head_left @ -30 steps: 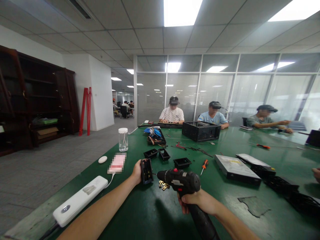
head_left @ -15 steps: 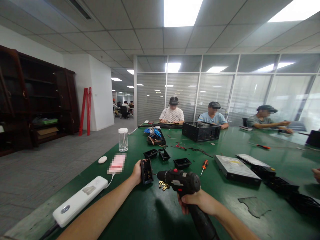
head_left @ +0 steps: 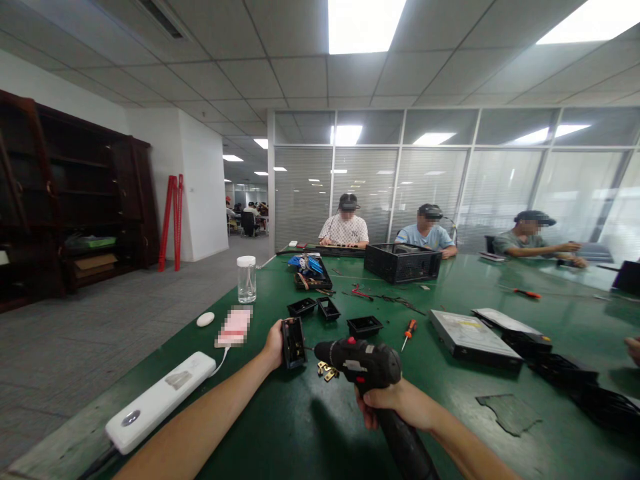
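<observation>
A long green table (head_left: 300,427) fills the lower frame. On it lie a white power strip (head_left: 160,400) at lower left, a glass jar (head_left: 247,279), small black trays (head_left: 327,309), an orange-handled screwdriver (head_left: 409,331) and a disc drive (head_left: 475,339) at right.

The fingers of the left hand (head_left: 274,345) are hiding behind the small black part (head_left: 293,343), and the drill (head_left: 365,365) tip is too small to tell. At 3 o'clock, another person's hand (head_left: 634,348) is being cut by the edge. At 10 o'clock from the left hand, the pink object (head_left: 234,327) is showing blurred.
</observation>
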Available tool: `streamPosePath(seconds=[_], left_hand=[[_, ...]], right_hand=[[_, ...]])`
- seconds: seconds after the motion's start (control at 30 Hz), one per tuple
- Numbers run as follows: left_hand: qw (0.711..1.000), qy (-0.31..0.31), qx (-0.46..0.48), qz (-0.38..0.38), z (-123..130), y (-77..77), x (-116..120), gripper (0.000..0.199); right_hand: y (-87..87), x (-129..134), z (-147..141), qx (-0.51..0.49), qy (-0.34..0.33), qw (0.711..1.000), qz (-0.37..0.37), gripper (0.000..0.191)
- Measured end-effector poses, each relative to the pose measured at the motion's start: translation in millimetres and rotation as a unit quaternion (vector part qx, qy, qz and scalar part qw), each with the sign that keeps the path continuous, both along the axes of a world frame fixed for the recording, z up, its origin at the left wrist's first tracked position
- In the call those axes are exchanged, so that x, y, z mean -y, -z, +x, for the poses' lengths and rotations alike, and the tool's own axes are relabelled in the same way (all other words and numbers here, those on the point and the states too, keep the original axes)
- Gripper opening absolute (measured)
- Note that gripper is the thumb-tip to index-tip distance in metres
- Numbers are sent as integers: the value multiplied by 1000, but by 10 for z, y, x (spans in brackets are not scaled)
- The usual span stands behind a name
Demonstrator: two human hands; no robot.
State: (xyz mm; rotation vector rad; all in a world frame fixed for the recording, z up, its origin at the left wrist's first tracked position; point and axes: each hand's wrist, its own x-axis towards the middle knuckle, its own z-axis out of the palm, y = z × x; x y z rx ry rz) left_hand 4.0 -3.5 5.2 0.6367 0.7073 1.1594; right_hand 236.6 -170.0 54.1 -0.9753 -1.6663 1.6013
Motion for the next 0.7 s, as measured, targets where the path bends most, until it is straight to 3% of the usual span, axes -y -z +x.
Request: streamPosePath(seconds=[0.7], left_hand=[[1000, 3, -4, 9, -5, 0, 4, 32]], right_hand=[[27, -3, 7, -8, -3, 1000, 3, 15]])
